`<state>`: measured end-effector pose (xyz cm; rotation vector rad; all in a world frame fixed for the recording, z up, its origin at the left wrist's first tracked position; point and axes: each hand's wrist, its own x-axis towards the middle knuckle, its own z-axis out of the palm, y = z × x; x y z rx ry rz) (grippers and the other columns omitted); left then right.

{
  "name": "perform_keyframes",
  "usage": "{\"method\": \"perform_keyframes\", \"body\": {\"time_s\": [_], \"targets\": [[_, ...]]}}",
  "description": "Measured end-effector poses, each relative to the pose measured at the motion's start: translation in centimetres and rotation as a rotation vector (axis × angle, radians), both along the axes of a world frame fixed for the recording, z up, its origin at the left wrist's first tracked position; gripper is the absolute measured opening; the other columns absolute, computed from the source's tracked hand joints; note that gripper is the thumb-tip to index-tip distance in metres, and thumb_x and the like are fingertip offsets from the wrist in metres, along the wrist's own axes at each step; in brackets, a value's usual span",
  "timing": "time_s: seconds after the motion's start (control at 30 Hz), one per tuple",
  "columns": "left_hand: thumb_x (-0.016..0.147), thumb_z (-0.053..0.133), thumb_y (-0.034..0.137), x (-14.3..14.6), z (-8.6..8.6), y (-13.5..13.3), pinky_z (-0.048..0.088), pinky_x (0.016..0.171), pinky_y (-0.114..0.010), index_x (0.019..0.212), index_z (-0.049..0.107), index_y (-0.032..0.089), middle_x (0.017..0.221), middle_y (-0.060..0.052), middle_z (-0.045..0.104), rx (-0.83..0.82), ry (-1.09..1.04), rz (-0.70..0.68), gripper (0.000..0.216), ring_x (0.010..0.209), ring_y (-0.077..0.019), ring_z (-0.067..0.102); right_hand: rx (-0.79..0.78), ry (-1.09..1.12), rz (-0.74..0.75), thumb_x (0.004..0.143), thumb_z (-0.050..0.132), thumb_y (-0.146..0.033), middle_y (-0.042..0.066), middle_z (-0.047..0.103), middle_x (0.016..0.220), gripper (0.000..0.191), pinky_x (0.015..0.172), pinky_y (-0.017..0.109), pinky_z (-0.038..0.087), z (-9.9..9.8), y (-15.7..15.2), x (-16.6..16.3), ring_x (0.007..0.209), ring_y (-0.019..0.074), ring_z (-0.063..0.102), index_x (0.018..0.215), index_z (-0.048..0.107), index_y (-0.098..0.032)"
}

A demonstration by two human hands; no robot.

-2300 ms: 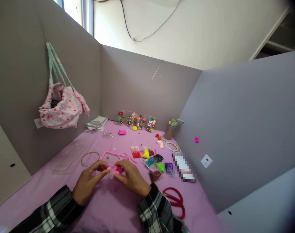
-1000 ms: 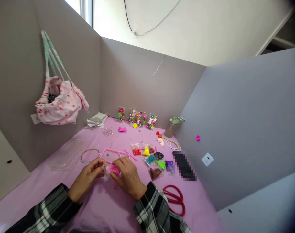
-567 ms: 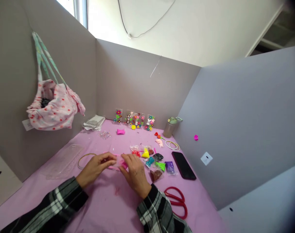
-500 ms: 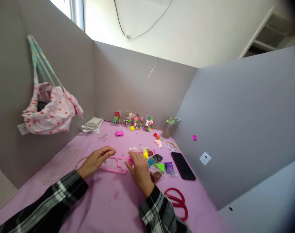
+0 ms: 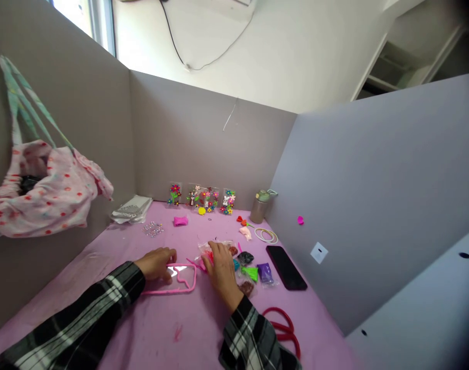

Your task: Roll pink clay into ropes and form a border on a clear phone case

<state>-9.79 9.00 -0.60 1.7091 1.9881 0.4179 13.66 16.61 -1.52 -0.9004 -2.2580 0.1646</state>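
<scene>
My left hand (image 5: 157, 264) grips a clear, pink-rimmed panel that looks like a phone case (image 5: 176, 291), with a wavy pink line inside the rim near its right end. The case lies at the table's middle, its left part hidden under the hand. My right hand (image 5: 222, 272) bends over a clear packet of pinkish-red clay (image 5: 209, 255), thumb and fingers on either side of it; the exact contact is partly hidden. Small packets surround that hand: green (image 5: 250, 273), purple (image 5: 265, 273), black (image 5: 246, 258) and brown (image 5: 246, 289).
A black phone (image 5: 286, 267) and red-handled scissors (image 5: 283, 329) lie to the right. Behind are bangles (image 5: 266, 236), a bottle (image 5: 259, 206), a pink packet (image 5: 180, 221), decorated cards (image 5: 228, 201) and stacked papers (image 5: 133, 209). A spotted cloth bag (image 5: 53, 190) hangs left.
The view has shifted slightly. My left hand has come down onto the pink-rimmed case, where it hovered beside it before. My right hand has stayed by the packets, and the yellow packet is now hidden.
</scene>
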Motion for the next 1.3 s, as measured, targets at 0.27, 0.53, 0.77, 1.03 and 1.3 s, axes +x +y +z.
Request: {"method": "perform_keyframes", "body": {"time_s": [0.27,0.53,0.77,1.03,1.3], "targets": [[0.055,0.09,0.04,-2.6,1.4,-1.9,0.046,0.064,-0.029,0.067,0.058,0.019,0.068,0.003,0.067,-0.12,-0.48,-0.051,0.041,0.066,-0.0174,0.061,-0.511,0.524,0.225,0.088,0.062,-0.031,0.008,0.07,0.097,0.018,0.089,0.04,0.046,1.6,-1.3,-0.2,0.093,0.0249,0.063,0.1,0.071,-0.02],[0.069,0.084,0.045,-0.4,3.3,-5.6,0.056,0.079,-0.027,0.096,0.064,0.022,0.098,-0.003,0.073,0.3,-1.072,0.264,0.04,0.088,-0.0166,0.071,-0.803,0.74,0.284,0.091,0.057,-0.058,0.009,0.073,0.084,0.043,0.067,0.031,0.052,2.5,-1.5,-2.2,0.07,0.0186,0.066,0.088,0.069,-0.017],[0.065,0.088,0.042,4.4,1.7,-5.2,0.057,0.101,-0.034,0.1,0.062,0.022,0.107,-0.005,0.073,0.557,-1.327,0.488,0.048,0.107,-0.0225,0.073,-1.003,0.847,0.437,0.086,0.066,-0.065,0.008,0.073,0.086,0.05,0.062,0.026,0.047,3.2,-3.5,-4.7,0.069,0.0147,0.063,0.092,0.074,-0.016],[0.064,0.092,0.046,6.1,0.0,-6.2,0.061,0.087,-0.033,0.096,0.065,0.018,0.099,-0.003,0.072,0.59,-1.317,0.507,0.05,0.099,-0.0264,0.075,-0.934,0.744,0.433,0.082,0.072,-0.042,0.001,0.067,0.073,0.025,0.062,0.026,0.043,2.5,-3.6,-4.2,0.065,0.0132,0.056,0.085,0.074,-0.017],[0.065,0.091,0.05,7.0,0.1,-6.2,0.062,0.087,-0.037,0.093,0.065,0.017,0.099,-0.004,0.071,0.614,-1.276,0.506,0.051,0.095,-0.0263,0.075,-0.91,0.715,0.438,0.082,0.07,-0.038,0.0,0.066,0.069,0.021,0.064,0.027,0.044,2.2,-3.7,-4.2,0.064,0.0144,0.057,0.076,0.071,-0.018]]}}
